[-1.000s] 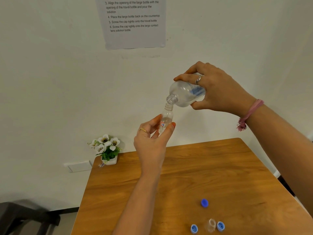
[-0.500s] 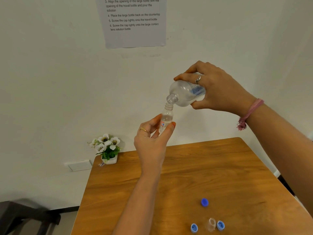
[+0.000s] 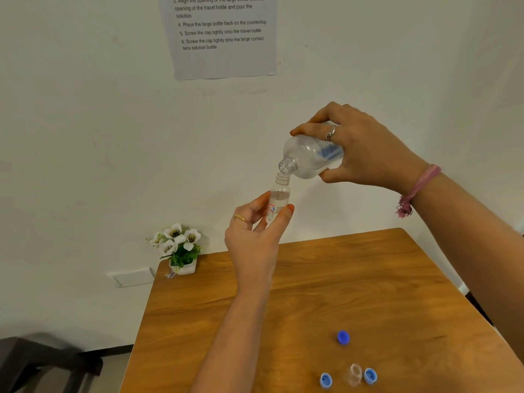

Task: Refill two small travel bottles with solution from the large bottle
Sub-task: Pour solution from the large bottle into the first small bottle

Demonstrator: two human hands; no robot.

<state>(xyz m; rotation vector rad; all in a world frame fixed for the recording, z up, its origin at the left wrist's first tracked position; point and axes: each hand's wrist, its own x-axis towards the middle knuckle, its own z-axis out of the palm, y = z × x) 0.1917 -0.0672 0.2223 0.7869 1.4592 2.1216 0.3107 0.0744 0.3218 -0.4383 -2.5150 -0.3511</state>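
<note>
My right hand [image 3: 365, 148] grips tilted large bottle [image 3: 310, 156], mouth over travel bottle [image 3: 278, 198] pinched upright in left hand [image 3: 253, 236], frame centre, above worktop [image 3: 368, 285].

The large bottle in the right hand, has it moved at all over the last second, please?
No. The large bottle sits at the same spot relative to the table's far edge, tipped over the small bottle.

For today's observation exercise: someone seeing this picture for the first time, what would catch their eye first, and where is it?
First, the pour held up before the wall: the right hand tips the large bottle so that its mouth meets the open neck of the small travel bottle, held upright in the left hand. Next, three blue caps and a second small bottle at the near right of the wooden table.
</note>
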